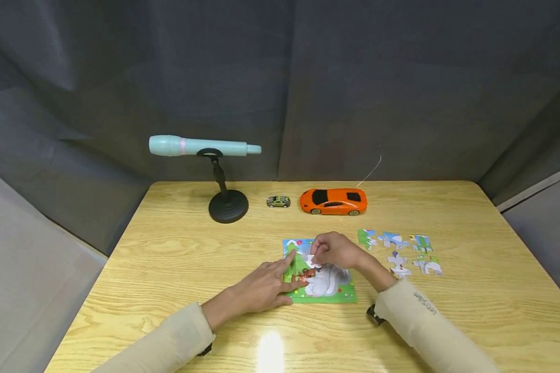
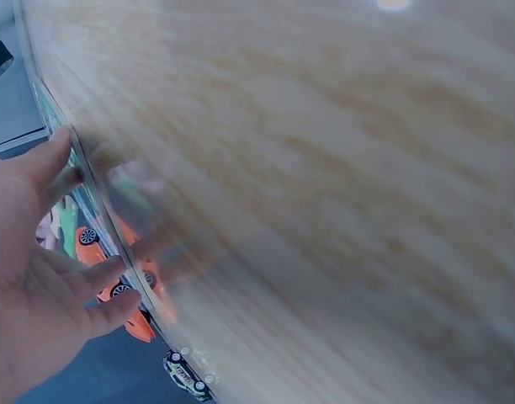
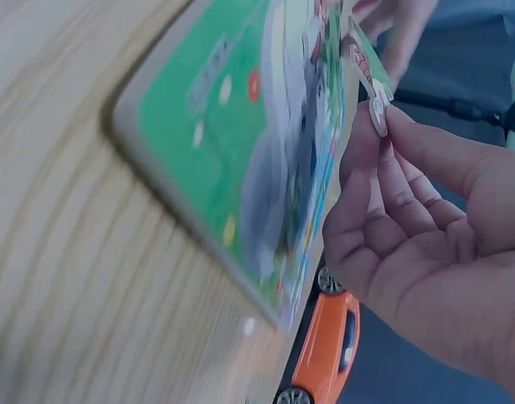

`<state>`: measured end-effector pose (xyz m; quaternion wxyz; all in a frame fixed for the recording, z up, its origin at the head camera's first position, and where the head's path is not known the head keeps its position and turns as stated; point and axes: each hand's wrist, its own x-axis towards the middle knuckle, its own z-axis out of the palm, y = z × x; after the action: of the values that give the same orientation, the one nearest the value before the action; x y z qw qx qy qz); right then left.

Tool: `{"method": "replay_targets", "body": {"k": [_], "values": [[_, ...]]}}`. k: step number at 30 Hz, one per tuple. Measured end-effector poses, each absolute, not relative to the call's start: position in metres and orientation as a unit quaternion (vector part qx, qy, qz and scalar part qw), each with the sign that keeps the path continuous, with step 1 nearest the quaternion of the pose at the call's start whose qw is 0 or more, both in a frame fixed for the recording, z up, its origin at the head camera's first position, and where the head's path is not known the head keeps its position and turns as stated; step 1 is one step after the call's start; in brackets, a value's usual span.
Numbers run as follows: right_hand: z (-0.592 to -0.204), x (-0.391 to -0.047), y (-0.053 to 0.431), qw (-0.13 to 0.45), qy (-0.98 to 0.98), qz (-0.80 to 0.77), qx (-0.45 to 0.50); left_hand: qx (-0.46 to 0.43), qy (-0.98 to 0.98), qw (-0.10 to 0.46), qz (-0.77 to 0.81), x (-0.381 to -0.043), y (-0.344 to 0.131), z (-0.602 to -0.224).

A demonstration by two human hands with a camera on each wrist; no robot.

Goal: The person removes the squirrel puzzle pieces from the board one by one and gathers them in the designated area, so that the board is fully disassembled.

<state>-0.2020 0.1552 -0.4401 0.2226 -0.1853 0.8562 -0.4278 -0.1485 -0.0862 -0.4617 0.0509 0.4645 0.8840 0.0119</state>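
In the head view a jigsaw puzzle [image 1: 324,299] with a green border and a grey animal lies flat on the wooden table. My left hand [image 1: 261,289] reaches over its left side, fingers spread and touching the picture. Above the upper middle of the puzzle, my right hand [image 1: 337,251] pinches a puzzle piece between thumb and fingers. The right wrist view shows this puzzle piece [image 3: 378,84] tilted up off the puzzle, at the tips of the right hand [image 3: 417,202]. In the left wrist view, the left hand [image 2: 39,278] has its fingers extended; the puzzle is mostly hidden there.
Several loose puzzle pieces [image 1: 394,240] lie right of the puzzle. Along the back stand an orange toy car [image 1: 333,202], a small green toy car [image 1: 278,201] and a light-blue microphone [image 1: 224,147] on a black stand [image 1: 228,207]. A dark curtain [image 1: 382,88] hangs behind.
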Motion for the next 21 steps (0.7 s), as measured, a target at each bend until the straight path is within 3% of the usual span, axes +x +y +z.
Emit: {"method": "replay_targets", "body": {"k": [21], "values": [[-0.432, -0.197, 0.248, 0.206, 0.866, -0.436, -0.135, 0.485, 0.874, 0.034, -0.013, -0.149, -0.084, -0.462]]}}
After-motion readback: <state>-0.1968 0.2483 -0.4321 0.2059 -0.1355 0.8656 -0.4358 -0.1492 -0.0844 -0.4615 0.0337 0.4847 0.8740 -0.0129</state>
